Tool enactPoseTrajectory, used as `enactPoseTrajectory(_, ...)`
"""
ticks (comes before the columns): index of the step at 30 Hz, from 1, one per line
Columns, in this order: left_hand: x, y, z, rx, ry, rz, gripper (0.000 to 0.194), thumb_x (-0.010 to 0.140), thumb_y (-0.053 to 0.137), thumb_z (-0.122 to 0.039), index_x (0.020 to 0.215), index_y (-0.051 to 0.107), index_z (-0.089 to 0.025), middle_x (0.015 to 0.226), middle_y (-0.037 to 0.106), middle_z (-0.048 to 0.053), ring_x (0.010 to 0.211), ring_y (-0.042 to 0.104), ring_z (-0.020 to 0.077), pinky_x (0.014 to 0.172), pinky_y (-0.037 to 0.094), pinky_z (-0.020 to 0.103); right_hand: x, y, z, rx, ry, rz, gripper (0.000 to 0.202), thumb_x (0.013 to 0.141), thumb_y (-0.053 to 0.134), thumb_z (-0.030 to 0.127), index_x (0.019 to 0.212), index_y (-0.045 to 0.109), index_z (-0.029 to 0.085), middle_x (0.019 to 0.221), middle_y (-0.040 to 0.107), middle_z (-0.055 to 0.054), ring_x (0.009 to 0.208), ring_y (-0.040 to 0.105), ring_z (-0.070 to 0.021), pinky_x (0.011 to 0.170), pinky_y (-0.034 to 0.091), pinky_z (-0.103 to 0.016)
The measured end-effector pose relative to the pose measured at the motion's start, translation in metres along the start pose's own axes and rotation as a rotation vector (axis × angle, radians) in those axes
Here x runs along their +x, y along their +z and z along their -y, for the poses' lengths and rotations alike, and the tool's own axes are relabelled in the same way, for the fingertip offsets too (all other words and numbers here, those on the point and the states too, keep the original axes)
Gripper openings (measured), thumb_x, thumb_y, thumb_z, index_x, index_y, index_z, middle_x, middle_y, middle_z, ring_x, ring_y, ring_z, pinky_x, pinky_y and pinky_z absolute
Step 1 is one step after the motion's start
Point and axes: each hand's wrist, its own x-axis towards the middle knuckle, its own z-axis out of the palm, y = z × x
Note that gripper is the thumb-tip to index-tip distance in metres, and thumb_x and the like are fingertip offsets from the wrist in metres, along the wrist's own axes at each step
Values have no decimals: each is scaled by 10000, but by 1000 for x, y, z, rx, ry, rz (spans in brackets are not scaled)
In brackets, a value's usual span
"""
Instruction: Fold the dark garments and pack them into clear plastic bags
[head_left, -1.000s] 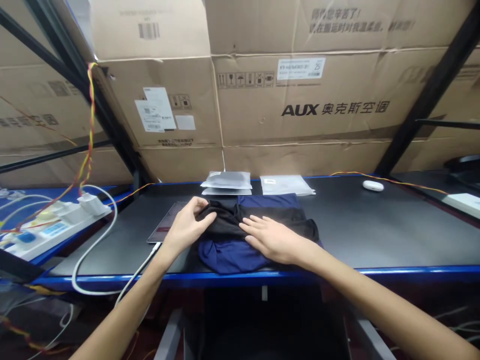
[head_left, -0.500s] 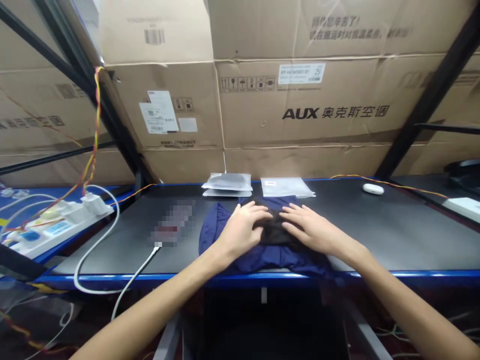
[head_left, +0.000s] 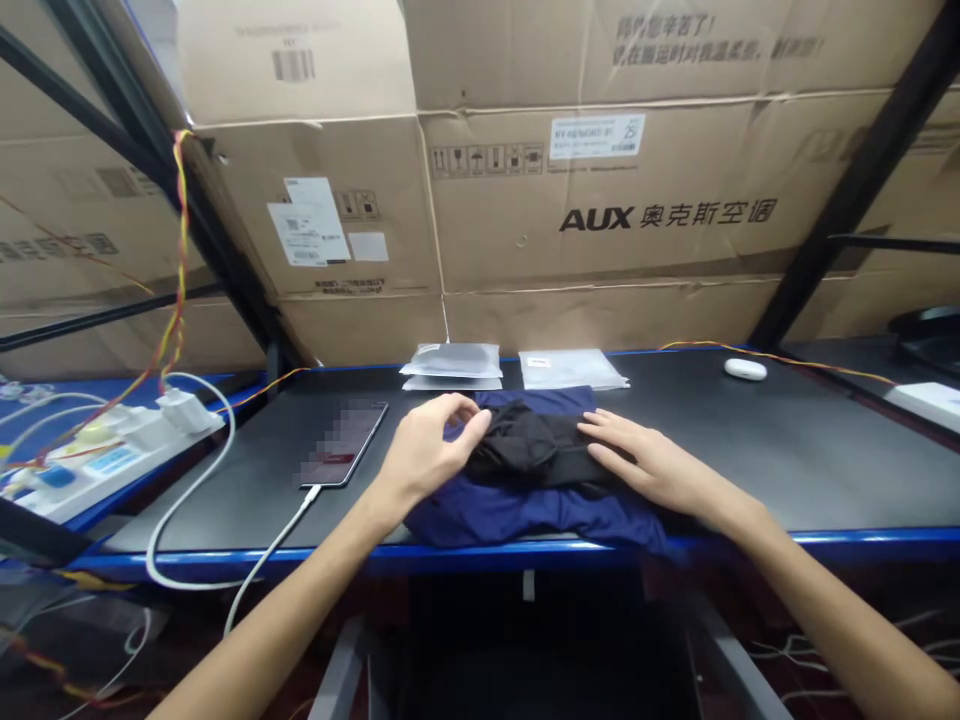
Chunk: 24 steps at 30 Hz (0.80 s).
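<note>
Lying at the blue front edge (head_left: 795, 541) of the bench (head_left: 772, 450), the navy cloth (head_left: 517, 515) supports the bunched black cloth (head_left: 540, 448). Left hand (head_left: 429, 448): thumb and forefinger curve close together at the black cloth; whether they clamp it cannot be determined. Right hand (head_left: 652, 462): fingers extend, slightly apart, on the black cloth's right end. Caution: a pull toward the edge could drag the 2 layers off; a leftward sweep could snag the charging cable (head_left: 294, 518). Lateral room extends right along the bench; rearward, packets (head_left: 451, 360) limit travel.

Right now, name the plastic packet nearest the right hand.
The lone packet, lying to the right of the stacked packets, which sit farther from the right hand.
</note>
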Motion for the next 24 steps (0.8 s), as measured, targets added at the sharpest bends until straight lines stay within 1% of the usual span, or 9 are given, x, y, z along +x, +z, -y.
enactPoseTrajectory(2,2,-4,9,179,-185,88,575,924,393,-694,800,685,-215,805,729,60,788,686,263,747,489,351,0,2,-1,-17,2,10,542,1014,381,497,1411,563,176,1528,463,-106,1466,326,-288,1206,300,-506)
enactPoseTrajectory(4,3,-2,13,319,-292,218,676,870,348,-795,695,658,-220,714,701,72,736,676,295,693,461,359,1,5,-1,-26,12,31,557,1008,384,517,1417,559,182,1534,452,-103,1478,296,-297,1208,287,-522)
enactPoseTrajectory(5,3,0,13,355,-310,260,689,848,348,-818,670,644,-223,704,696,74,731,674,302,675,448,354,1,7,-2,-27,18,45,561,1003,389,526,1418,560,189,1534,452,-100,1480,285,-303,1207,284,-529)
enactPoseTrajectory(7,4,5,10,377,-296,286,646,828,396,-809,655,614,-226,717,696,66,734,671,295,651,420,332,2,9,-1,-31,27,72,572,999,387,538,1422,557,193,1538,446,-97,1487,263,-309,1210,274,-534)
enactPoseTrajectory(10,4,10,4,345,-241,300,473,826,512,-681,690,595,-235,753,700,35,745,663,266,613,373,301,3,9,-1,-29,36,113,608,1001,364,551,1433,543,163,1557,413,-102,1501,217,-302,1223,245,-515)
enactPoseTrajectory(14,8,11,0,282,-198,268,201,806,572,-454,799,590,-254,812,705,7,771,658,249,587,346,290,-1,3,-1,43,67,120,624,990,372,582,1454,519,192,1599,338,-71,1505,201,-298,1230,222,-501)
enactPoseTrajectory(17,15,11,-3,246,-196,212,115,791,558,-341,861,582,-254,795,697,6,755,657,246,588,359,292,-9,-4,-7,111,96,77,618,988,378,595,1496,455,253,1614,308,-28,1494,246,-280,1231,219,-490)
enactPoseTrajectory(21,30,19,-18,119,-161,79,293,800,582,-315,1087,575,-255,870,726,17,764,679,251,638,439,310,-22,-13,-23,168,175,-25,623,980,375,604,1490,459,256,1552,434,-25,1439,379,-277,1221,261,-478)
enactPoseTrajectory(24,36,37,-38,-40,-23,9,408,831,610,-335,1224,541,-254,1025,738,28,854,699,243,742,513,326,-30,-14,-34,164,229,-71,618,967,379,614,1444,522,247,1498,507,-39,1400,441,-293,1201,306,-492)
